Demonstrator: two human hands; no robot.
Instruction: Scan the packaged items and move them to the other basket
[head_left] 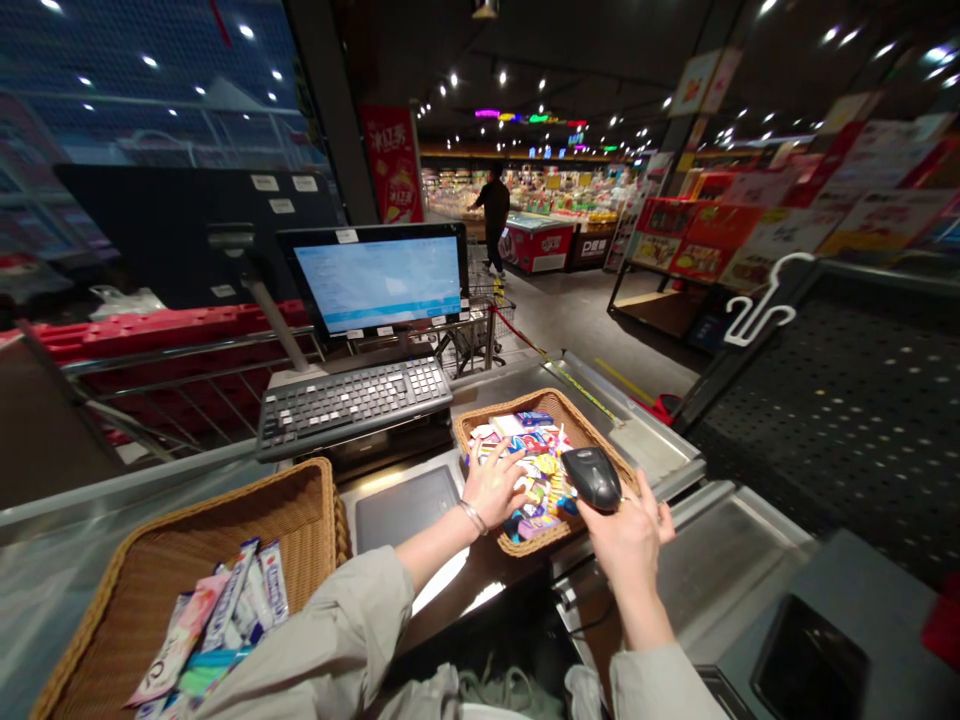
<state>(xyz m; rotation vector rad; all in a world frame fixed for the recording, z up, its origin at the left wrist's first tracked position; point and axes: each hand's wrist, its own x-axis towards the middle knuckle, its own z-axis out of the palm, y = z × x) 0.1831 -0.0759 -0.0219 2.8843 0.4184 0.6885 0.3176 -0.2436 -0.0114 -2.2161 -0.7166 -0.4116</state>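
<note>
In my right hand (634,530) is a black handheld barcode scanner (592,478), its head over the right side of a wicker basket (474,412). My fingers wrap its lower end. My left hand (493,484), with a bracelet at the wrist, lies over the same basket with its fingers spread on the packets. Colourful small candy packets (551,465) fill this basket. At the lower left, a larger wicker basket (112,610) holds several wrapped ice-cream or snack bars (236,600), partly covered by my left sleeve.
A black keyboard (356,405) stands below a lit monitor (382,280), with a second screen's back (202,230) at its left. A flat dark scanner plate (405,508) lies between the baskets. A phone-like black device (810,660) rests at lower right. A person (495,215) walks farther off.
</note>
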